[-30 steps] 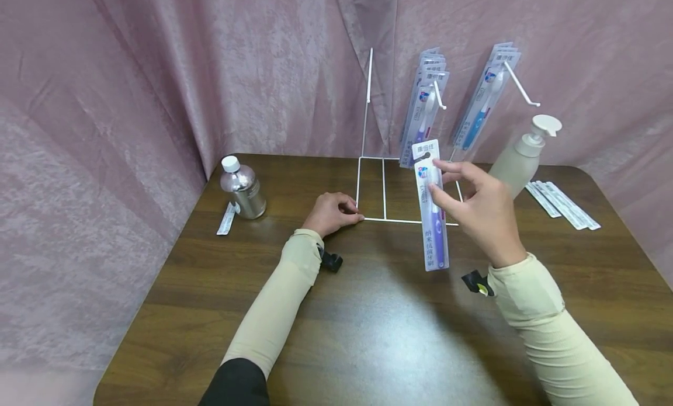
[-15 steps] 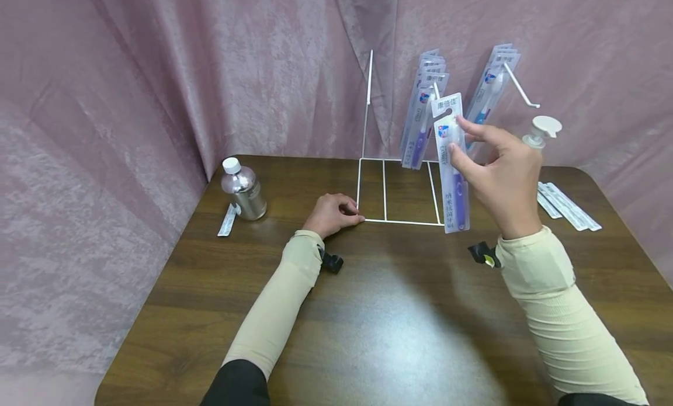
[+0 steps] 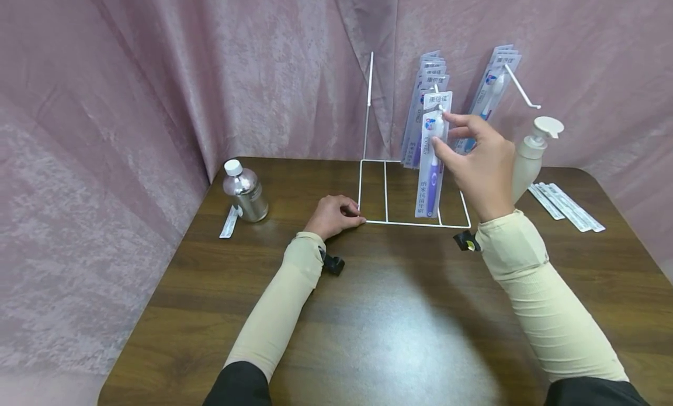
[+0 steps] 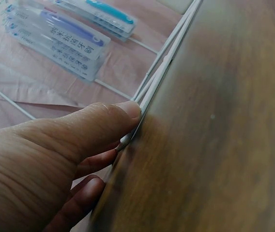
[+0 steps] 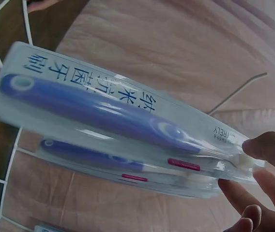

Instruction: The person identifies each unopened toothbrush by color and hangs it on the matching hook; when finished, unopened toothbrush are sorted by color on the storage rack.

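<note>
My right hand (image 3: 481, 160) pinches a packaged toothbrush (image 3: 431, 178) with a purple handle near its upper end, thumb and fingers on the card's right edge. The pack hangs upright, its top hole right at the tip of the middle hook of a white wire rack (image 3: 405, 223). Behind it, several similar packs (image 3: 412, 134) hang on that hook. In the right wrist view the held pack (image 5: 94, 106) overlaps the one behind. My left hand (image 3: 333, 216) pinches the front left corner of the rack's base; in the left wrist view the thumb presses the white wire (image 4: 164, 65).
More toothbrush packs (image 3: 491, 90) hang on the right hook; the left hook (image 3: 370, 79) bears none. A pump bottle (image 3: 528, 158) and white printed strips (image 3: 570, 207) are at right. A silver bottle (image 3: 246, 193) and a small strip (image 3: 229, 222) are at left, before a pink curtain (image 3: 273, 73).
My right hand has raised the toothbrush pack, swung it right, then brought it back left to the middle hook's tip. My left hand has stayed at the rack's corner.
</note>
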Tool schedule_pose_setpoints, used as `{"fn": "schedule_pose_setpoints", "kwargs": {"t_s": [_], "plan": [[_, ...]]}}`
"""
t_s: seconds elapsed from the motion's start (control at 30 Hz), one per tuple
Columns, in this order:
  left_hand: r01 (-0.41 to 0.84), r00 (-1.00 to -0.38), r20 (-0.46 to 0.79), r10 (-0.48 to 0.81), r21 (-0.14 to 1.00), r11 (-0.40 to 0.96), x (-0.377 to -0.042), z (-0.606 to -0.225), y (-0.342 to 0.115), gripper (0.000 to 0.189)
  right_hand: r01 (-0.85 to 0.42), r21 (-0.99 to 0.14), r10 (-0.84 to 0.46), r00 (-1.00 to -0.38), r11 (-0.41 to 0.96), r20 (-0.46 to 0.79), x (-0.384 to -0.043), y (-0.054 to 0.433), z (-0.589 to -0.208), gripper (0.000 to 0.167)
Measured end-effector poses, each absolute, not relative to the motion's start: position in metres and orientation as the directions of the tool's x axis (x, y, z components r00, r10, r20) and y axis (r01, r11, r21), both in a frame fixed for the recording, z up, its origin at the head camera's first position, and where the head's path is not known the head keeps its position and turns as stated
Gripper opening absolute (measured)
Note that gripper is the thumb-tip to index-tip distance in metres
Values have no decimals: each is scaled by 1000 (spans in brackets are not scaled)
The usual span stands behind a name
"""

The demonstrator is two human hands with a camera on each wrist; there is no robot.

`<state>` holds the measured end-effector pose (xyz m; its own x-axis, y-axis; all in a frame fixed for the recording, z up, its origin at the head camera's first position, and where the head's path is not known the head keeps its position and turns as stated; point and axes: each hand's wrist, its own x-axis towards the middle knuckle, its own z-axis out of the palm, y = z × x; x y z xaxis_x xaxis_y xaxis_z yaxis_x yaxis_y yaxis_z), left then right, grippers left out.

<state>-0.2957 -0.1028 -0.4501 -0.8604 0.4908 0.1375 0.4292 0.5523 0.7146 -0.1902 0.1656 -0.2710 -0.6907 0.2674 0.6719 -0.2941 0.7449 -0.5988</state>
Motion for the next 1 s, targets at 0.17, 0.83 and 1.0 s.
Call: {"fn": "schedule_pose_setpoints", "kwargs": {"t_s": [0.17, 0.83, 1.0], "plan": [[435, -856, 144, 496, 719, 541, -297, -451, -102, 14, -246, -602, 295, -694, 760, 656, -202, 165, -273, 37], [452, -844, 137, 518, 700, 552, -299, -451, -100, 14, -209, -452, 78, -839, 867, 538, -178, 190, -289, 39], [486, -833, 97, 545, 599, 636, -287, -434, -103, 20, -76, -273, 15, -948, 959, 319, -132, 214, -324, 55]]}}
